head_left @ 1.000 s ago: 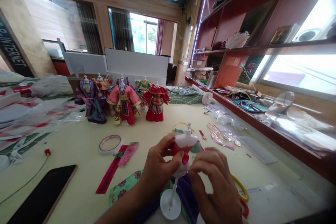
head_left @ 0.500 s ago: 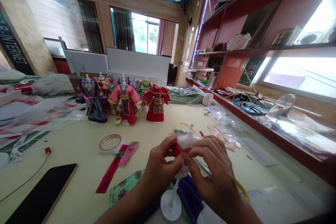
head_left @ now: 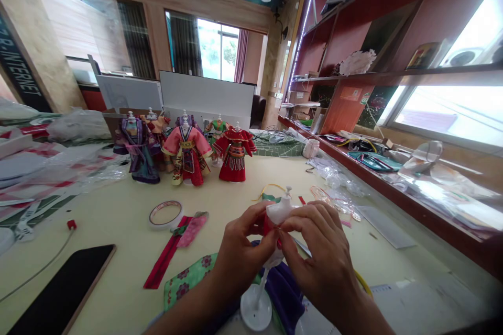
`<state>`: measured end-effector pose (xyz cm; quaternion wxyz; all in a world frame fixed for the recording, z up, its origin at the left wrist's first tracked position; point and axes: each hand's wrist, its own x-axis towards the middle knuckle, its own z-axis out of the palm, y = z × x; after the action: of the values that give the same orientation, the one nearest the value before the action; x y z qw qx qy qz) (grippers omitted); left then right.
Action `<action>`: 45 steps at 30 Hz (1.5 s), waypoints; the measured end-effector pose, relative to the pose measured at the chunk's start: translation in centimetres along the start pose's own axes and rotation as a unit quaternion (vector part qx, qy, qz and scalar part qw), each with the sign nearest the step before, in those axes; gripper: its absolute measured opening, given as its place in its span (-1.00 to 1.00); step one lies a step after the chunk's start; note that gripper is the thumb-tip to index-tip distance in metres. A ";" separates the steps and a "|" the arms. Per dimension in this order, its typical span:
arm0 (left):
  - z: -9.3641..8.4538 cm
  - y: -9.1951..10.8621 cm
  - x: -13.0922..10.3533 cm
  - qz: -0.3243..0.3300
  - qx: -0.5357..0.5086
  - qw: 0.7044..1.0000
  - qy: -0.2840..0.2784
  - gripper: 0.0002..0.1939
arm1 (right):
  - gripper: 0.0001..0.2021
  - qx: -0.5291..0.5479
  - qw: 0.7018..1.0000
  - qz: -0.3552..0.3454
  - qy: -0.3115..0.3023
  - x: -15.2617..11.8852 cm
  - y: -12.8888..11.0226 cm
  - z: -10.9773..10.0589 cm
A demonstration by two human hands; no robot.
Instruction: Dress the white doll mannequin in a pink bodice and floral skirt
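Mannequin, miniature and white plastic (head_left: 278,213), is between our hands at the near side of the pale yellow counter (head_left: 129,235), its long axis slanting from the round base (head_left: 255,308) up to the neck at one o'clock. Our left hand (head_left: 245,243), fingers nearly closed, pinches bright red fabric (head_left: 268,225) around the torso; our right hand's (head_left: 322,246) thumb and forefinger close on its front. From the base, a translucent tape roll (head_left: 181,220) lies at ten o'clock, a black phone (head_left: 65,290) at nine.
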<state>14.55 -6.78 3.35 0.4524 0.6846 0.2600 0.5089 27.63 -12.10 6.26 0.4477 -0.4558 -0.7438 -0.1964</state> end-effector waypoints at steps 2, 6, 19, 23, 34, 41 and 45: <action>0.0 0.0 0.0 0.003 0.003 1.000 0.002 -0.67 | -0.89 -0.001 1.000 0.001 0.005 0.0 0.0 0.0; 0.1 0.0 -0.1 0.002 0.013 1.000 0.005 -0.67 | -0.89 -0.002 1.000 0.003 0.013 0.0 -0.1 0.1; 0.2 -0.1 -0.3 0.019 0.040 0.999 0.010 -0.65 | -0.89 -0.018 1.000 0.004 0.011 0.1 -0.3 -0.2; 0.3 -0.3 -0.3 0.014 0.044 0.999 0.013 -0.65 | -0.85 -0.026 1.000 0.015 0.003 0.2 -0.2 -0.6; 0.6 0.1 -0.9 0.046 0.036 0.998 -0.006 -0.65 | -0.62 0.231 0.935 0.266 0.026 -0.3 -0.5 0.2; 0.8 0.2 -0.8 0.039 0.025 0.999 -0.010 -0.66 | -0.68 0.534 0.745 0.401 -0.004 0.1 -0.5 0.7; 0.6 0.1 -0.6 0.038 0.024 0.999 -0.009 -0.66 | -0.68 0.574 0.712 0.404 0.000 0.3 -0.6 0.7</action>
<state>14.90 -7.57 3.12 0.4188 0.7091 0.2415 0.5132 26.71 -11.73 6.20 0.6598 -0.3681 -0.4586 0.4677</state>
